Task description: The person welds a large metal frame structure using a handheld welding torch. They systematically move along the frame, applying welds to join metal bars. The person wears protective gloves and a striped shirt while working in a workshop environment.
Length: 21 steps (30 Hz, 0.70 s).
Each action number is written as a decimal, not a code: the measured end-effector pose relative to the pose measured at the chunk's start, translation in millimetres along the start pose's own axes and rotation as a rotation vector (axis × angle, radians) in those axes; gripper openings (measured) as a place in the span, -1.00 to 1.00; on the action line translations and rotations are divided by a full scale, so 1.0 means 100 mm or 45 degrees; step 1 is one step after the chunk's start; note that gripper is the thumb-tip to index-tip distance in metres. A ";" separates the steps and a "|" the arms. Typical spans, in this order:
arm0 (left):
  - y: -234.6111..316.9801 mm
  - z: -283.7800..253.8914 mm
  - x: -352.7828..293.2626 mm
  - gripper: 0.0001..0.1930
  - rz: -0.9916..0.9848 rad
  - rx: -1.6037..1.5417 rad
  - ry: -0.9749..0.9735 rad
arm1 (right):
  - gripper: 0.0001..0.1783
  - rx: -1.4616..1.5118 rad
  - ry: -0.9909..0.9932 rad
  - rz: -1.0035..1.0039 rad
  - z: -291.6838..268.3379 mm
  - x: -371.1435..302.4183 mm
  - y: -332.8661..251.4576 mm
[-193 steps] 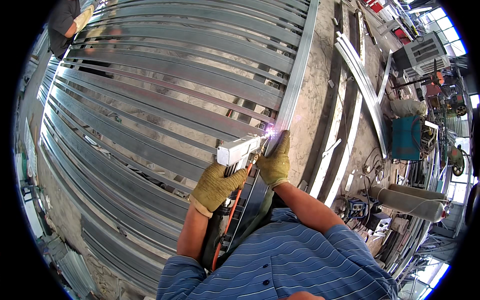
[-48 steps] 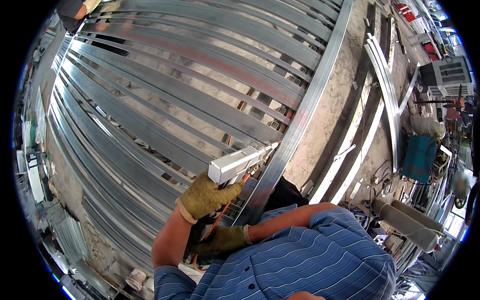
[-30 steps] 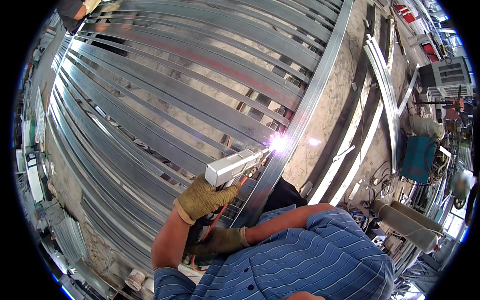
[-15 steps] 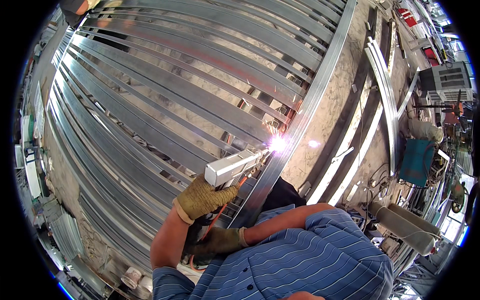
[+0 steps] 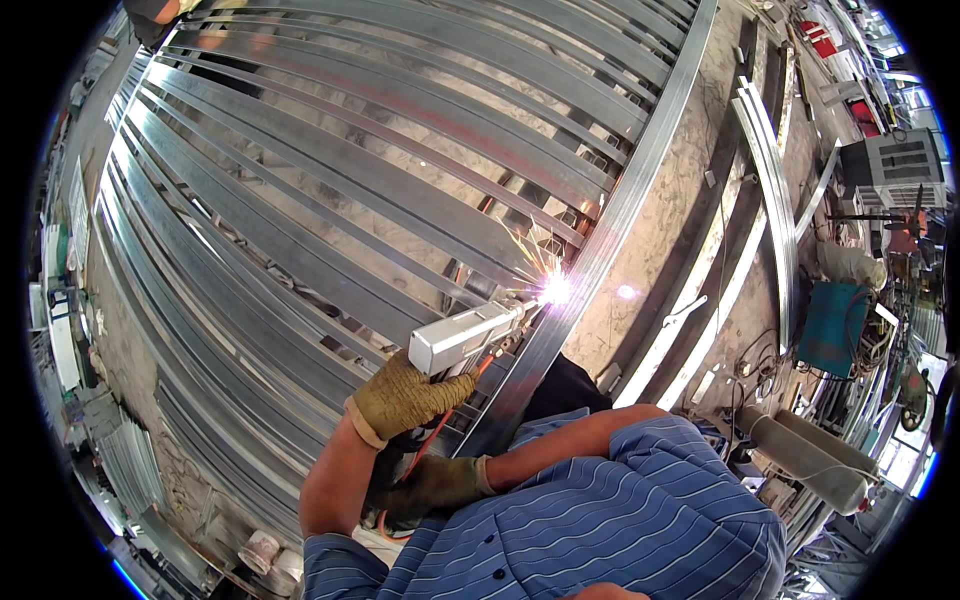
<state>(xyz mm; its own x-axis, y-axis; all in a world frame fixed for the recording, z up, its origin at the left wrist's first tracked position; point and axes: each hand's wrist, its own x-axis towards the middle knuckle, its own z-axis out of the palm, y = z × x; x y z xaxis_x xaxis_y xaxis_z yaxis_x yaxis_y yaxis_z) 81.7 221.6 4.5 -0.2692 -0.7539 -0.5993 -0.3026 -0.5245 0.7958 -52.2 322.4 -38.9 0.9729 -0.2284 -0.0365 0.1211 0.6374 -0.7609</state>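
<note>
My left hand point(image 5: 405, 398), in a worn yellow-brown glove, grips a boxy silver welding gun point(image 5: 468, 336). The gun's nozzle points up and right at a steel frame, where a bright white-violet arc point(image 5: 553, 289) burns at the joint between a crossbar point(image 5: 480, 240) and the long edge rail point(image 5: 610, 235). Sparks fan upward from the joint. An orange hose point(image 5: 437, 430) trails from the gun down past my right hand point(image 5: 440, 484). That hand, also gloved, lies low in front of my body, beside the hose; its fingers are in shadow and hidden.
Parallel steel bars fill the left and centre. Pale lengths of metal point(image 5: 775, 200) lie on the floor to the right, near a teal machine point(image 5: 832, 325) and gas cylinders point(image 5: 805, 460). Another person's hand point(image 5: 167, 12) shows at the far left corner.
The spark spray has become longer and leans more to the upper left. Both hands and the welding gun hold nearly the same place.
</note>
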 end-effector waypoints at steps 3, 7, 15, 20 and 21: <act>-0.02 0.00 -0.01 -0.33 -0.005 0.005 -0.005 | -0.56 -0.074 0.018 -0.063 0.01 0.01 0.03; -0.09 0.00 -0.03 -0.33 -0.048 -0.059 -0.020 | -0.55 -0.022 -0.045 0.101 -0.02 -0.01 -0.11; -0.16 0.02 -0.06 -0.33 -0.047 -0.052 0.002 | -0.45 0.026 -0.045 0.120 0.03 0.01 0.00; -0.10 0.01 -0.08 -0.34 -0.085 -0.068 -0.017 | -0.45 -0.006 -0.056 0.112 0.05 0.03 0.14; -0.09 0.01 -0.08 -0.34 -0.097 -0.074 -0.020 | -0.46 -0.023 -0.057 0.120 0.04 0.03 0.15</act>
<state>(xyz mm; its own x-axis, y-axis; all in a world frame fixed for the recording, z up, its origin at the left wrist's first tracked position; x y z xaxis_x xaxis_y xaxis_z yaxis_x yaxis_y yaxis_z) 86.0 232.8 2.0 -0.2615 -0.7050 -0.6592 -0.2697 -0.6024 0.7512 -46.3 334.6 -47.6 0.9877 -0.1346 -0.0795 0.0257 0.6412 -0.7669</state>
